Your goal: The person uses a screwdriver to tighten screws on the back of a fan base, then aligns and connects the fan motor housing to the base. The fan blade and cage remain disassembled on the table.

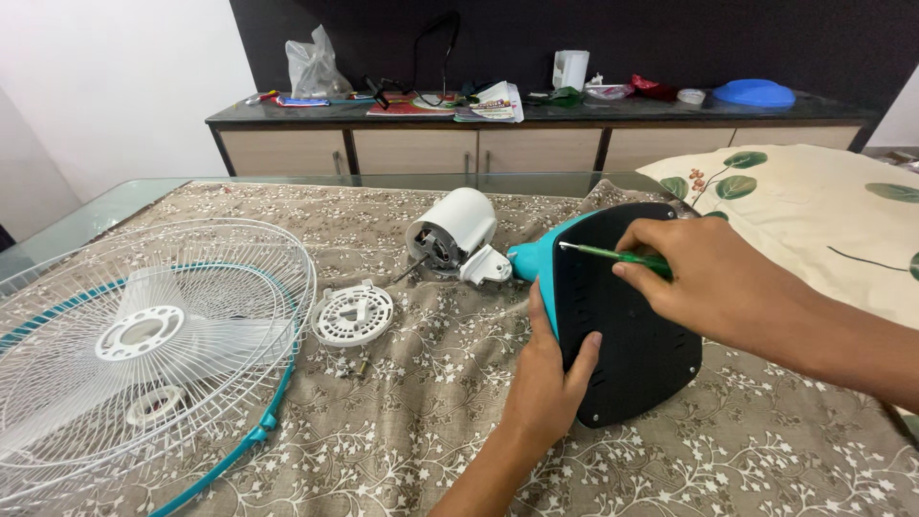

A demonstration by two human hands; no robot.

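Teal fan base with flat black underside (pixel 627 325) stands on edge on flowery brown tablecloth (pixel 402 440). Left hand (pixel 550 378) grips its near edge. Right hand (pixel 689 278) pinches thin green-handled screwdriver (pixel 617 256), nearer top, tip pointing left onto black plate.
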